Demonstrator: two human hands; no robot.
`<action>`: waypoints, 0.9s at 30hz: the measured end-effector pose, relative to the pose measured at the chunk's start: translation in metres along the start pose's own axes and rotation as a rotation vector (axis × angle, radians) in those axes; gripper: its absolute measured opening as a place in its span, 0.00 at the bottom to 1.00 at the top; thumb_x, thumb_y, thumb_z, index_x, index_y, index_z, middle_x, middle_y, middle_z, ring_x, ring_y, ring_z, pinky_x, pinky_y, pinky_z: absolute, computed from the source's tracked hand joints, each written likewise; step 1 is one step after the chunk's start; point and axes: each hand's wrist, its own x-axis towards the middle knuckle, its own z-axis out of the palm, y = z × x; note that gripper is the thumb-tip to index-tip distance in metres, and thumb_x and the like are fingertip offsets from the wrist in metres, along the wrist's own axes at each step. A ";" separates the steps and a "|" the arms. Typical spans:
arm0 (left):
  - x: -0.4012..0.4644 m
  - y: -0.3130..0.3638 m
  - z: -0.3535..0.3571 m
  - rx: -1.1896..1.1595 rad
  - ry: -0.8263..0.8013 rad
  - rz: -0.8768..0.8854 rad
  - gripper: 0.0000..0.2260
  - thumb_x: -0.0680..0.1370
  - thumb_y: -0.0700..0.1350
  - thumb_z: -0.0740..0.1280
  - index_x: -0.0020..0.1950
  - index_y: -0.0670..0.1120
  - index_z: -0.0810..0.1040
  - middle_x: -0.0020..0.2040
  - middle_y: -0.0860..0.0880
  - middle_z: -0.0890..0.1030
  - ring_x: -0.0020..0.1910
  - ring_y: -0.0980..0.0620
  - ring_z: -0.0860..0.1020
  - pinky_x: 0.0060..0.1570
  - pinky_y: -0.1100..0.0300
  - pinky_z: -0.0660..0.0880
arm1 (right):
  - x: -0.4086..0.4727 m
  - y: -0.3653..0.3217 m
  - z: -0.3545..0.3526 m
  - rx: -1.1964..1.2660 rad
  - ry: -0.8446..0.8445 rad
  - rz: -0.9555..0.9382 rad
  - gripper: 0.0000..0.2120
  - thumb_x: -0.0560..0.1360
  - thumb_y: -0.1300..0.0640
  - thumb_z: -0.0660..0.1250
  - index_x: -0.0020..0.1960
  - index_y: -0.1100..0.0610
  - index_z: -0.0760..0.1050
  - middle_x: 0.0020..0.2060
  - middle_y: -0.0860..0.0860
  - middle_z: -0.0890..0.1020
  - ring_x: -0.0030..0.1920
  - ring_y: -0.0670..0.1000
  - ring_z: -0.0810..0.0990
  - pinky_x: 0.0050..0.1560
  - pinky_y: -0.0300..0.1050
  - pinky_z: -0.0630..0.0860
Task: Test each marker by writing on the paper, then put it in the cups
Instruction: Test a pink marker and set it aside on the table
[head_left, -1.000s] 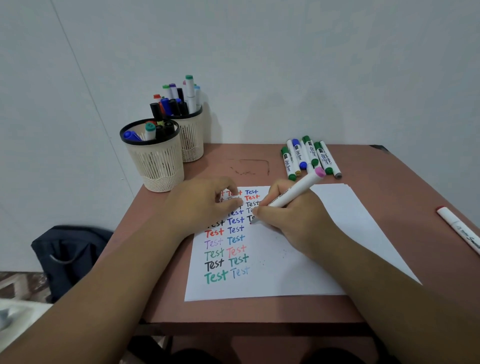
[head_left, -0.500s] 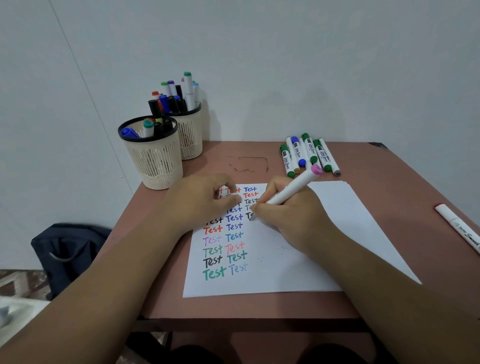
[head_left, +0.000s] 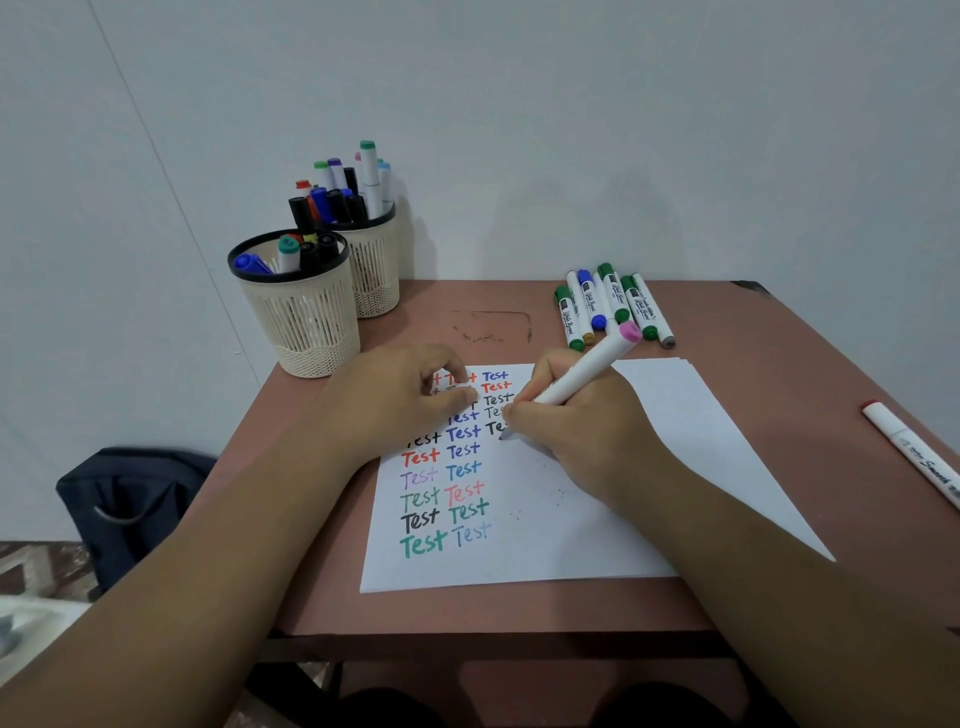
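On the paper (head_left: 519, 519), near the top of the third column of "Test" words, I have the tip of the pink-capped marker (head_left: 582, 371) pressed down, my right hand (head_left: 576, 431) curled round its barrel in a writing grip, so the cap end tilts up and away from me. My left hand (head_left: 400, 400) lies on the sheet's upper left part, fingers loosely bent with the thumb out to the side; I judge it is there to keep the paper from sliding under the stroke, though I cannot tell whether it hides anything small.

Farther back on the left of the table (head_left: 779, 364) stand two ribbed cups. In the near cup (head_left: 301, 322) are a few markers, blue, green and black caps showing. Behind it, touching or nearly so, the far cup (head_left: 375, 270) is crowded with upright ones. Untested markers (head_left: 608, 306) lie side by side beyond the paper, and one red-tipped marker (head_left: 914, 457) lies apart at the right edge.
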 end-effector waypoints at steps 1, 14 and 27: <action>0.000 0.000 0.000 0.003 0.001 0.002 0.12 0.75 0.67 0.66 0.52 0.63 0.79 0.37 0.58 0.79 0.37 0.61 0.77 0.35 0.57 0.73 | 0.000 0.000 0.000 0.005 0.004 -0.002 0.12 0.72 0.63 0.75 0.34 0.55 0.75 0.25 0.47 0.75 0.28 0.48 0.72 0.31 0.45 0.70; 0.000 0.001 0.000 0.001 -0.005 0.002 0.12 0.75 0.67 0.66 0.52 0.63 0.79 0.37 0.57 0.79 0.37 0.61 0.77 0.35 0.57 0.73 | 0.000 0.001 -0.002 0.051 0.035 0.015 0.15 0.71 0.66 0.74 0.32 0.54 0.73 0.25 0.49 0.74 0.28 0.48 0.71 0.30 0.44 0.69; 0.000 0.000 0.000 -0.012 0.006 -0.008 0.12 0.75 0.67 0.66 0.51 0.63 0.79 0.37 0.58 0.79 0.37 0.62 0.77 0.35 0.58 0.72 | 0.000 -0.001 -0.003 0.011 0.032 0.029 0.13 0.71 0.65 0.74 0.34 0.55 0.72 0.24 0.47 0.75 0.28 0.47 0.71 0.30 0.43 0.70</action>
